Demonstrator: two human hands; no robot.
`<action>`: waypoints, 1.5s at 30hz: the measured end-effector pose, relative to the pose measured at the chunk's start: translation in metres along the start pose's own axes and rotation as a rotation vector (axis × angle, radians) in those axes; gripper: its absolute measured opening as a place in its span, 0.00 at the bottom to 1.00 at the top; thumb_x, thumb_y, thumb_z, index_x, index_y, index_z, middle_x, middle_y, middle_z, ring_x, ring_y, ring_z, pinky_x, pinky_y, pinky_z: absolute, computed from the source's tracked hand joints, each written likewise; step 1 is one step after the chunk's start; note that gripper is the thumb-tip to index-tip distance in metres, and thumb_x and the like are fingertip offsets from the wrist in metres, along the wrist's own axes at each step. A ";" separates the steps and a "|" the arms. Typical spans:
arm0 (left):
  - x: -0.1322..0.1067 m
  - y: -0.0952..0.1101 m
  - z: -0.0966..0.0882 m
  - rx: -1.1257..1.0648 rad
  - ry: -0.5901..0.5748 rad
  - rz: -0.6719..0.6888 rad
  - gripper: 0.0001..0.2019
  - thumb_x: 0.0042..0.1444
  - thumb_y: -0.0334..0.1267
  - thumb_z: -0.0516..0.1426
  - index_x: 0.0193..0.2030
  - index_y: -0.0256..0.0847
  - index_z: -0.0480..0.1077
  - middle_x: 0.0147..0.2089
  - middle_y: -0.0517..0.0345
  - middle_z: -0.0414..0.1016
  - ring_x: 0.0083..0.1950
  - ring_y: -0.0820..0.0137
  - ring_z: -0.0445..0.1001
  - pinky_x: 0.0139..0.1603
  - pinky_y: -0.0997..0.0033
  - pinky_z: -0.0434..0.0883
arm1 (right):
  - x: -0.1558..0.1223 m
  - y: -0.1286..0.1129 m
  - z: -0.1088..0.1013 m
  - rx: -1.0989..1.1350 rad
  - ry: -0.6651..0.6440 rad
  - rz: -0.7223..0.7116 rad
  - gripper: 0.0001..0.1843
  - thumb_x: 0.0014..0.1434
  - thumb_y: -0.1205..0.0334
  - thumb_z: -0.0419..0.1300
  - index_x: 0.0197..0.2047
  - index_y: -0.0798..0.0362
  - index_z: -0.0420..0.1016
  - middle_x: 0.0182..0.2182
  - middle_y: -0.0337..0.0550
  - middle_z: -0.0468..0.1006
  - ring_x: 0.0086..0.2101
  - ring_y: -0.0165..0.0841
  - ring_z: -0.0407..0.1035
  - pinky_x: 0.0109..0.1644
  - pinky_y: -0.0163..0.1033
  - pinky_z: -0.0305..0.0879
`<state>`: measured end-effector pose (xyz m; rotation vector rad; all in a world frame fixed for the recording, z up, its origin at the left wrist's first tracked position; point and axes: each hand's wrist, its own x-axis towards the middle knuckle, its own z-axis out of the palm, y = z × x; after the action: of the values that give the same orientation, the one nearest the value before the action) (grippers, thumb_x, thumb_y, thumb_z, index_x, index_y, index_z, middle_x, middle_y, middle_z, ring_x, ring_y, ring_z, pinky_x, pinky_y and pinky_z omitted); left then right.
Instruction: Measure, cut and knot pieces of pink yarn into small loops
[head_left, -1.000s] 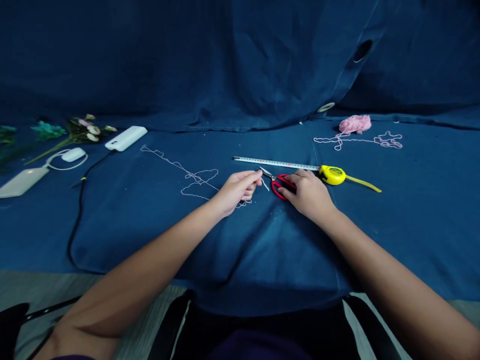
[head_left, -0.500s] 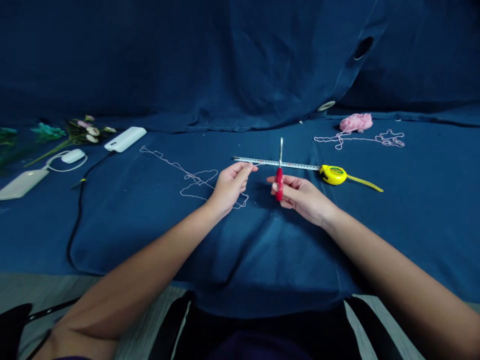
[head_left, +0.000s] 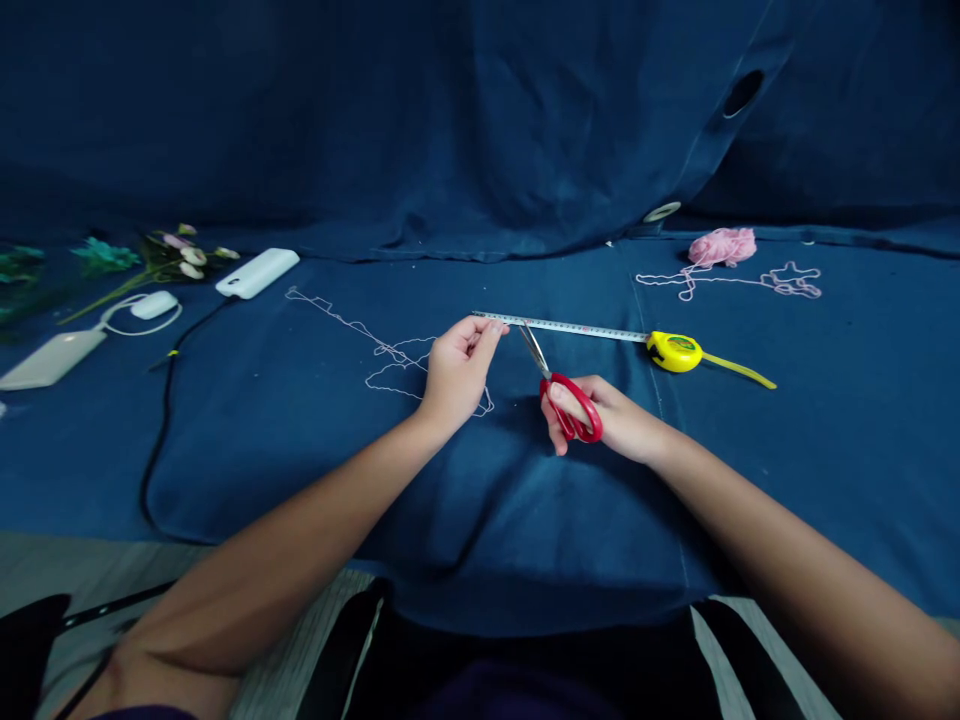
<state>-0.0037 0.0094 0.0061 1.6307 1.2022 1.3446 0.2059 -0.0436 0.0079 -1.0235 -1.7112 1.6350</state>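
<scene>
My left hand [head_left: 461, 365] is closed in a pinch on the end of a thin pink yarn strand [head_left: 386, 350], whose loose loops lie on the cloth to its left. In my right hand [head_left: 592, 410] are red-handled scissors [head_left: 571, 408], blades pointing up and left, with their tips close to my left fingertips. Just behind both hands stretches the white blade [head_left: 577, 328] of a yellow tape measure [head_left: 675, 351]. The tape's case rests to the right of the scissors, its yellow strap trailing further right.
A pink yarn ball [head_left: 721, 246] with a loose tail lies at the back right. To the left are a white power strip [head_left: 257, 273] with a black cord [head_left: 161, 430], a white charger [head_left: 54, 360] and artificial flowers [head_left: 184, 258]. Blue cloth [head_left: 315, 460] covers the surface.
My right hand has turned the scissors from upright to slanting left, bringing the blade tips nearer my left fingers. My left hand keeps its pinch. The whole view has shifted slightly.
</scene>
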 end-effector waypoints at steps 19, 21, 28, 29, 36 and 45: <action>-0.005 0.008 0.002 0.030 -0.039 0.040 0.11 0.68 0.43 0.59 0.43 0.39 0.79 0.36 0.57 0.79 0.34 0.72 0.71 0.37 0.72 0.67 | 0.003 0.004 0.000 0.029 0.020 0.019 0.31 0.67 0.33 0.55 0.29 0.53 0.72 0.20 0.42 0.78 0.20 0.27 0.62 0.27 0.35 0.55; -0.005 0.007 0.002 0.030 -0.042 0.047 0.11 0.68 0.43 0.59 0.43 0.39 0.80 0.36 0.56 0.80 0.33 0.72 0.71 0.37 0.72 0.67 | 0.004 0.005 0.000 0.036 0.024 0.029 0.31 0.67 0.33 0.55 0.30 0.53 0.72 0.20 0.42 0.78 0.20 0.27 0.62 0.27 0.35 0.54; -0.004 0.002 0.003 0.029 -0.025 0.091 0.10 0.67 0.43 0.60 0.41 0.40 0.80 0.33 0.56 0.80 0.31 0.72 0.70 0.33 0.72 0.67 | 0.005 0.007 0.000 0.031 0.043 0.037 0.31 0.69 0.34 0.54 0.30 0.54 0.71 0.19 0.42 0.78 0.19 0.26 0.62 0.26 0.34 0.54; -0.004 0.002 0.003 0.033 -0.025 0.093 0.10 0.67 0.43 0.60 0.41 0.40 0.80 0.33 0.57 0.79 0.30 0.72 0.70 0.32 0.72 0.66 | 0.005 0.007 0.000 0.027 0.045 0.036 0.31 0.69 0.34 0.54 0.29 0.54 0.71 0.19 0.42 0.78 0.19 0.26 0.62 0.26 0.34 0.54; -0.004 0.003 0.002 0.030 -0.034 0.081 0.11 0.68 0.44 0.60 0.41 0.40 0.80 0.29 0.59 0.76 0.27 0.74 0.64 0.30 0.72 0.63 | 0.005 0.009 -0.001 0.020 0.043 0.033 0.30 0.69 0.35 0.55 0.29 0.54 0.71 0.19 0.41 0.77 0.19 0.26 0.62 0.26 0.34 0.53; 0.000 -0.001 0.002 -0.146 -0.148 -0.049 0.16 0.71 0.44 0.53 0.58 0.44 0.76 0.41 0.54 0.76 0.35 0.72 0.68 0.31 0.73 0.65 | 0.004 0.007 -0.001 -0.012 0.043 0.020 0.31 0.69 0.35 0.55 0.28 0.53 0.70 0.18 0.40 0.76 0.19 0.26 0.64 0.28 0.34 0.56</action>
<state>-0.0021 0.0094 0.0045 1.5583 1.0266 1.2286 0.2058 -0.0394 0.0003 -1.0772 -1.6896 1.6049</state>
